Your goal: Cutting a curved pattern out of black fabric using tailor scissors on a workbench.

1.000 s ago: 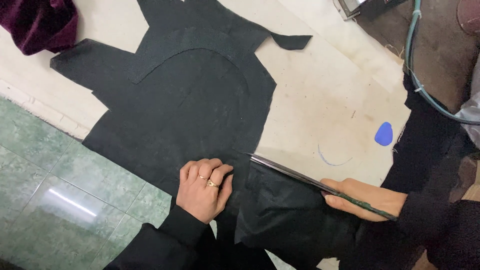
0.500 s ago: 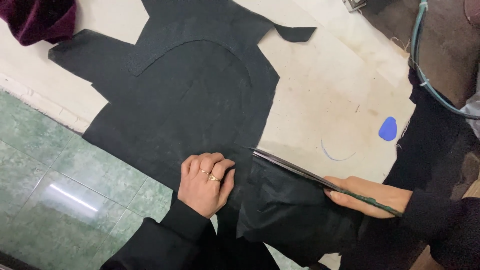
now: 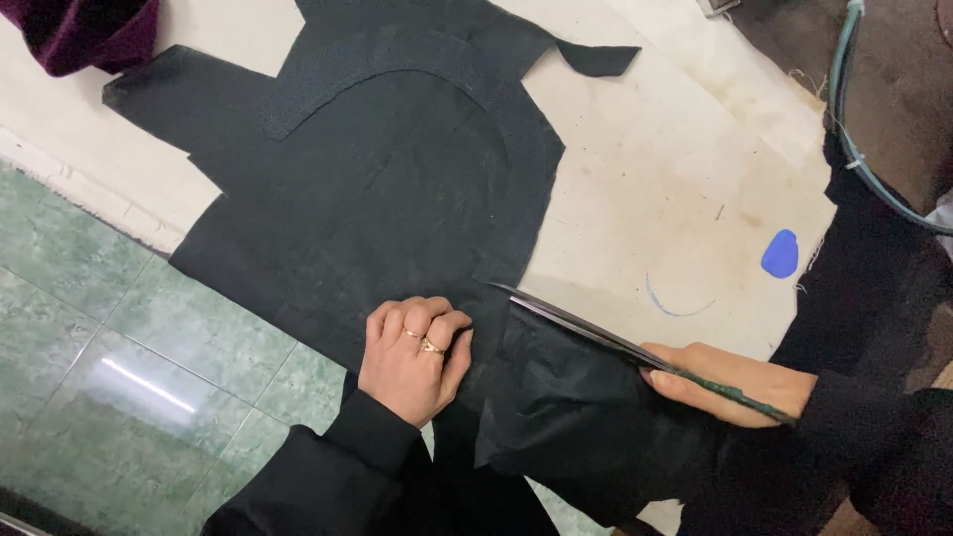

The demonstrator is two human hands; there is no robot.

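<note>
Green marbled floor tiles [image 3: 119,337] are showing at far left, glossy, reflecting a streak of light. A maroon velvet piece [image 3: 84,30] is lying top left. A cream cloth sheet [image 3: 645,179] is covering the work surface, with the black fabric [image 3: 377,199] spread flat over it. The left hand [image 3: 412,357], fingers curled, is pressing the fabric down. The right hand [image 3: 730,382] is gripping long scissors [image 3: 586,328], blades closed, lying across the fabric's edge. A blue chalk [image 3: 780,254] is lying at right beside a curved blue mark [image 3: 675,306].
</note>
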